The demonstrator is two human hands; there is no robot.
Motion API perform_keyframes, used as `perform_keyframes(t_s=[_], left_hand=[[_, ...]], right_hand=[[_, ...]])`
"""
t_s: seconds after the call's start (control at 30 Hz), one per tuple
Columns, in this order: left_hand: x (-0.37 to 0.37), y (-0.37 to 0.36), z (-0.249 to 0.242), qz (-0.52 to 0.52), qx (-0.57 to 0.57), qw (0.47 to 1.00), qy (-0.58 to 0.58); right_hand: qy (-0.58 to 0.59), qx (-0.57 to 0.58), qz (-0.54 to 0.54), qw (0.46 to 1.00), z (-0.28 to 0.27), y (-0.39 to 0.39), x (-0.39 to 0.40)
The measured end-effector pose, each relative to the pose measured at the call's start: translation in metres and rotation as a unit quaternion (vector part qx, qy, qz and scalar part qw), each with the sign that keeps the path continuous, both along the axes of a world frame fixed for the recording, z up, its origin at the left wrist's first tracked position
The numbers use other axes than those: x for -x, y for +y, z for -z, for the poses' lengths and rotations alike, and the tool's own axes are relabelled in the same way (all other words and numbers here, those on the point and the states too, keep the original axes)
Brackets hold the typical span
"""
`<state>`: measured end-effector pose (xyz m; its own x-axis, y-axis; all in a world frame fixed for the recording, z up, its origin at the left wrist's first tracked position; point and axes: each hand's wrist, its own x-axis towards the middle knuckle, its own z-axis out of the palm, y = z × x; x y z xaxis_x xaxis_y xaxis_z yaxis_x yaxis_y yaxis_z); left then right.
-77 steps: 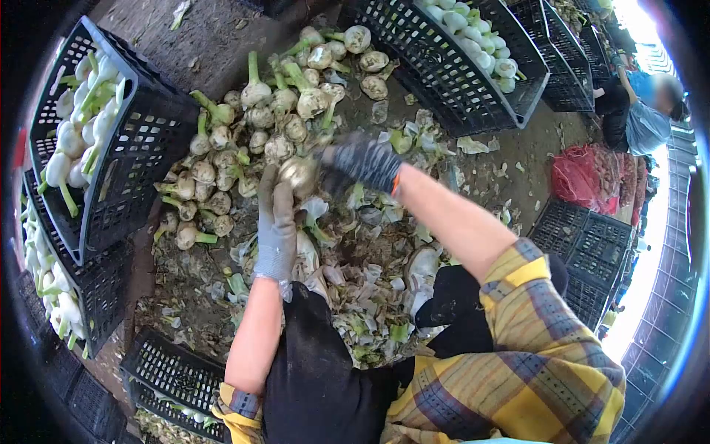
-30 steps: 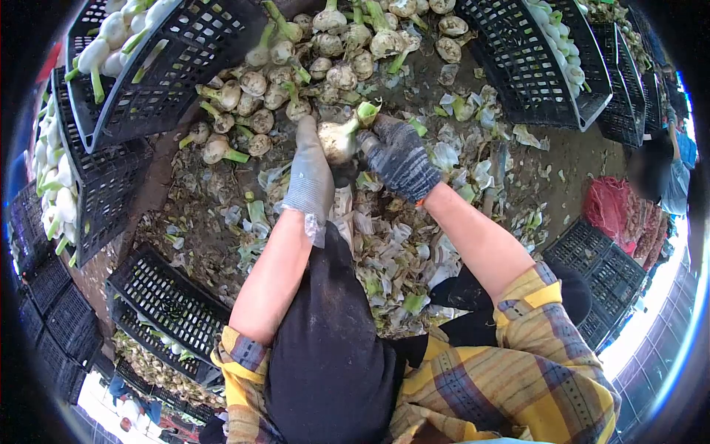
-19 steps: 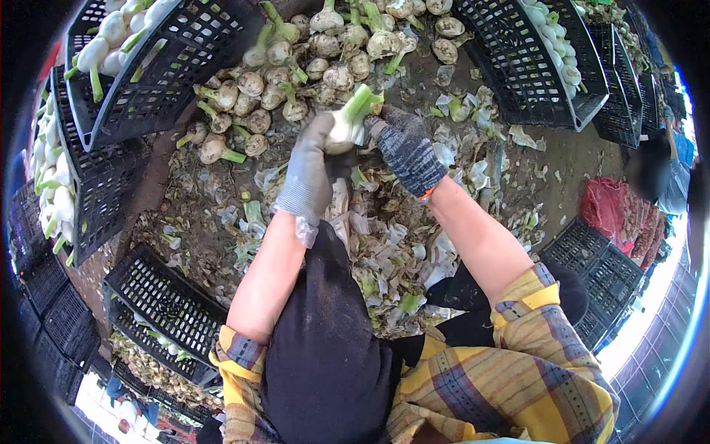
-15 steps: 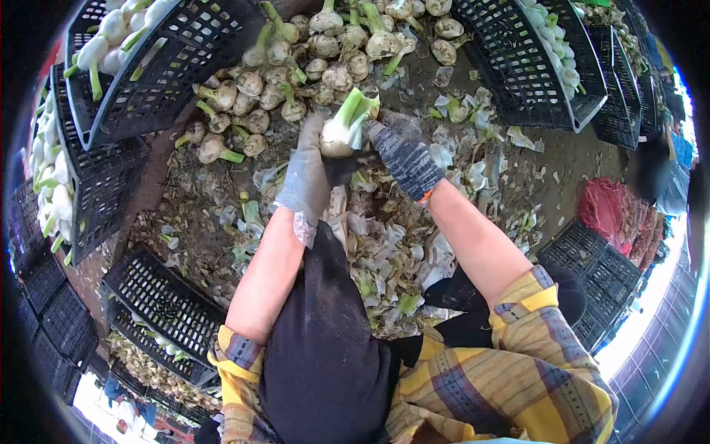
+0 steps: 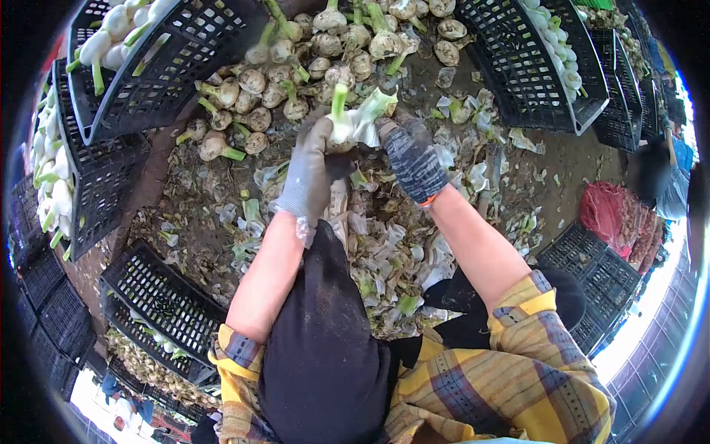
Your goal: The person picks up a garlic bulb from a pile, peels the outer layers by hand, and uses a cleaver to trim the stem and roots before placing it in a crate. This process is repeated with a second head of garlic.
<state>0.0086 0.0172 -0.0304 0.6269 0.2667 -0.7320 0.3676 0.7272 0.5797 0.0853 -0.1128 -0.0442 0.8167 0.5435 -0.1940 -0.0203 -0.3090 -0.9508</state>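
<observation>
A white bulb (image 5: pixel 341 131) with a short upright green stem is in my left hand (image 5: pixel 311 159), whose grey glove wraps round its left side. A pale layer of leaf (image 5: pixel 373 116) spreads off the bulb to the right. My right hand (image 5: pixel 410 157), in a dark speckled glove with an orange cuff edge, is closed at the outer end of that layer. Behind my hands lies a pile of dirty, unpeeled bulbs (image 5: pixel 325 46). Peeled skins and leaf scraps (image 5: pixel 388 259) cover the ground below.
Black crates with white bulbs stand at the upper left (image 5: pixel 166 66) and upper right (image 5: pixel 518 70). Another black crate (image 5: pixel 166 303) is at the lower left. On the right are a red net sack (image 5: pixel 603 211) and stacked black crates (image 5: pixel 592 277). A person (image 5: pixel 122 411) shows at the lower left edge.
The outer leaf layer has come away from the stem toward the right, baring a slim green stem. My right hand has shifted slightly right and down with it.
</observation>
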Motion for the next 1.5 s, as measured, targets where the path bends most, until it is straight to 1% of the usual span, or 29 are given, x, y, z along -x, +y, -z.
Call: perform_keyframes(t_s=[0.03, 0.07, 0.13, 0.17, 0.23, 0.3, 0.33, 0.37, 0.4, 0.43, 0.47, 0.5, 0.53, 0.6, 0.67, 0.7, 0.8, 0.83, 0.93, 0.97, 1.07, 1.1, 1.2, 1.23, 1.3, 1.33, 1.4, 1.47, 1.5], left_hand=[[-0.001, -0.001, -0.007, 0.006, -0.043, 0.998, -0.037], [-0.001, 0.0, -0.009, 0.012, -0.06, 0.998, -0.019], [-0.003, 0.001, -0.01, 0.025, -0.094, 0.995, 0.015], [-0.002, 0.0, -0.003, 0.044, -0.159, 0.986, -0.025], [-0.004, 0.0, -0.004, 0.003, -0.135, 0.99, 0.034], [-0.006, 0.0, -0.006, -0.039, -0.11, 0.989, 0.093], [-0.006, 0.003, -0.007, -0.056, -0.069, 0.994, 0.068], [-0.004, 0.007, -0.007, -0.074, -0.027, 0.996, 0.043], [-0.003, 0.01, -0.007, -0.09, 0.015, 0.996, 0.019], [-0.007, 0.009, 0.001, -0.141, -0.007, 0.989, 0.044], [-0.004, 0.011, 0.005, -0.148, 0.018, 0.988, 0.029], [-0.002, 0.015, 0.003, -0.155, 0.044, 0.987, 0.012], [-0.001, 0.019, 0.002, -0.161, 0.069, 0.985, -0.004], [-0.003, 0.02, -0.002, -0.168, 0.053, 0.984, 0.02], [-0.004, 0.018, -0.009, -0.167, 0.03, 0.985, 0.028], [-0.001, 0.021, -0.005, -0.117, -0.015, 0.993, 0.001], [0.005, 0.018, 0.005, -0.068, -0.137, 0.988, -0.015], [0.006, 0.019, 0.0, -0.028, -0.166, 0.986, -0.015], [0.003, 0.017, 0.002, -0.038, -0.148, 0.986, -0.06], [0.004, 0.015, -0.009, -0.006, -0.181, 0.981, -0.063], [0.008, 0.015, 0.002, 0.044, -0.205, 0.975, -0.075], [0.012, 0.013, 0.004, 0.047, -0.297, 0.949, -0.091], [0.014, 0.012, 0.009, 0.073, -0.351, 0.93, -0.085], [0.014, 0.013, 0.009, 0.081, -0.337, 0.934, -0.091], [0.015, 0.014, 0.005, 0.097, -0.307, 0.941, -0.105], [0.014, 0.013, 0.002, 0.062, -0.26, 0.956, -0.124], [0.011, 0.006, -0.002, -0.009, -0.162, 0.974, -0.159], [0.013, 0.011, 0.005, 0.04, -0.217, 0.964, -0.149], [0.013, 0.012, 0.007, 0.065, -0.244, 0.957, -0.143]], right_hand=[[0.014, -0.011, 0.025, 1.0, -0.014, 0.005, 0.003], [0.027, -0.022, 0.051, 0.998, -0.02, 0.008, 0.006], [-0.087, 0.049, 0.022, 0.995, -0.02, 0.01, 0.007], [-0.143, 0.071, -0.012, 0.987, -0.024, 0.009, 0.007], [-0.224, 0.079, -0.036, 0.971, -0.025, 0.012, 0.012], [-0.041, 0.012, -0.01, 0.999, -0.036, 0.014, 0.017], [0.052, -0.022, 0.003, 0.998, -0.039, 0.016, 0.017], [0.196, -0.128, 0.072, 0.97, -0.029, 0.019, 0.017], [0.273, -0.198, 0.098, 0.937, -0.024, 0.018, 0.011], [0.346, -0.265, 0.122, 0.892, -0.02, 0.014, 0.003], [0.415, -0.328, 0.144, 0.836, -0.017, 0.01, -0.003], [0.469, -0.342, 0.214, 0.785, -0.036, 0.012, -0.014], [0.458, -0.356, 0.187, 0.793, -0.027, 0.004, -0.021], [0.44, -0.259, 0.167, 0.844, -0.016, -0.007, -0.028], [0.494, -0.058, 0.109, 0.861, -0.005, -0.015, -0.022], [0.513, 0.043, 0.076, 0.854, -0.005, -0.015, -0.02], [0.308, 0.079, -0.097, 0.943, -0.01, -0.016, -0.007], [0.329, 0.039, -0.056, 0.942, -0.012, -0.007, -0.005], [0.399, -0.022, -0.099, 0.911, -0.028, 0.009, -0.009], [0.41, 0.044, -0.107, 0.905, -0.038, 0.021, -0.014], [0.29, -0.01, -0.143, 0.946, -0.022, 0.024, -0.01], [0.349, -0.032, -0.119, 0.929, -0.036, 0.024, -0.01], [0.444, -0.026, -0.122, 0.887, -0.045, 0.014, -0.015], [0.373, -0.013, -0.13, 0.919, -0.044, 0.014, -0.015], [0.367, -0.003, -0.125, 0.922, -0.036, 0.01, -0.013], [0.363, 0.001, -0.124, 0.924, -0.03, 0.007, -0.012], [0.202, -0.029, -0.203, 0.958, -0.011, 0.003, -0.012], [0.193, -0.036, -0.202, 0.96, -0.003, -0.001, -0.012], [0.267, -0.027, -0.161, 0.95, -0.018, 0.002, -0.011]])
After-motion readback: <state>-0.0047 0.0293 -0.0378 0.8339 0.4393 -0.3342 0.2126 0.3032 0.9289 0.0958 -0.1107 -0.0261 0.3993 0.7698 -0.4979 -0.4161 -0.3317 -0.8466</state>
